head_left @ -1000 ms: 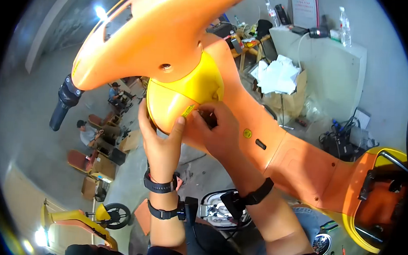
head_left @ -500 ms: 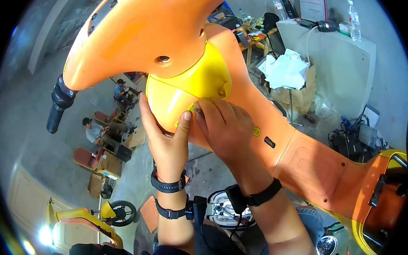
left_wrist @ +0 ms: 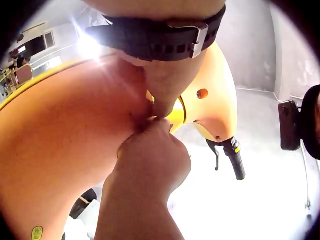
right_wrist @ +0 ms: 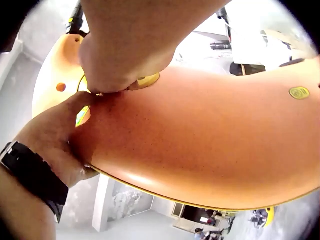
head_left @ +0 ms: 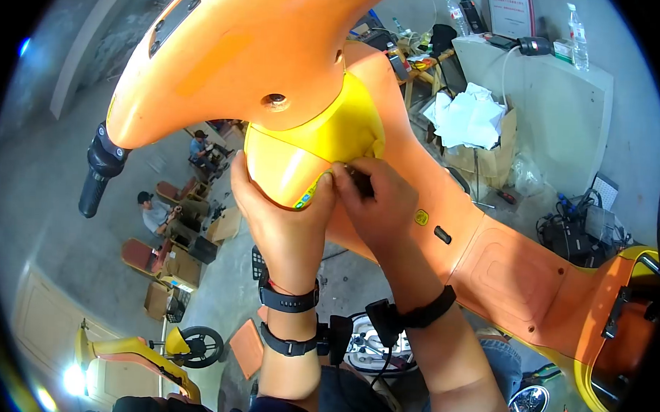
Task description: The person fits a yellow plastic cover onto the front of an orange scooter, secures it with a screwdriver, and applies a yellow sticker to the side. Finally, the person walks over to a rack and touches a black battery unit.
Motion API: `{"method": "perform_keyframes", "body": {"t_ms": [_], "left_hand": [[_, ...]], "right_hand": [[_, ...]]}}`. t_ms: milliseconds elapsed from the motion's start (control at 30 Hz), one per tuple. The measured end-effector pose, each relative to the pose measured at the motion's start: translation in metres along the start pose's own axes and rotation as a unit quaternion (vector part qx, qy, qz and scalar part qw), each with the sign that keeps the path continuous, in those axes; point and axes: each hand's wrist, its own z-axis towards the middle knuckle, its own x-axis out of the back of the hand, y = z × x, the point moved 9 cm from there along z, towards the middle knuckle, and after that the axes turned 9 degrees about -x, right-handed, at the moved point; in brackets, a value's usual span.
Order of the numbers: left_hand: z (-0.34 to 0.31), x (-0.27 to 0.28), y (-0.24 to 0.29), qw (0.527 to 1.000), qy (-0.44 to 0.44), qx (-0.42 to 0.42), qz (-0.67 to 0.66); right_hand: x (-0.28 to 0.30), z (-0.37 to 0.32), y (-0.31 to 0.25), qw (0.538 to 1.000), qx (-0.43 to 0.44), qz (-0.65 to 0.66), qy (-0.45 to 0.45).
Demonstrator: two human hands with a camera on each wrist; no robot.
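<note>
An orange scooter body (head_left: 203, 68) fills the top of the head view, with a yellow panel (head_left: 348, 126) round its neck. My left hand (head_left: 289, 222) clasps the rounded orange neck cover (head_left: 284, 167) below that panel, fingers along its left side and thumb across its front. A narrow yellow-green sticker (head_left: 307, 196) shows beside the left thumb. Just right of the thumb tip, my right hand (head_left: 381, 208) has its thumb and forefinger pinched together at the cover. What they pinch is mostly hidden; I cannot tell its kind. Both wrist views show the fingertips meeting there.
A black handlebar grip (head_left: 95, 177) juts out at left. The footboard (head_left: 507, 273) runs to the lower right. Beyond stand a grey cabinet (head_left: 540, 105), white papers (head_left: 466, 116) and seated people (head_left: 155, 213). An orange panel (head_left: 246, 347) lies on the floor.
The left thumb has moved up and right to meet the right fingertips. The right hand first turned over, hiding its palm side, then turned back. The head view has shifted slightly.
</note>
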Motion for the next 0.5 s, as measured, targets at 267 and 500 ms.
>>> {"method": "perform_keyframes", "body": {"t_ms": [267,500], "left_hand": [[0.005,-0.005,-0.009,0.99,0.044,0.055,-0.124],[-0.001,-0.005,-0.015,0.994,0.06,0.023,-0.09]], "right_hand": [[0.006,0.002,0.036,0.983,-0.157,0.092,0.002],[0.001,0.004,0.006,0.977,-0.114,0.138,-0.12]]}}
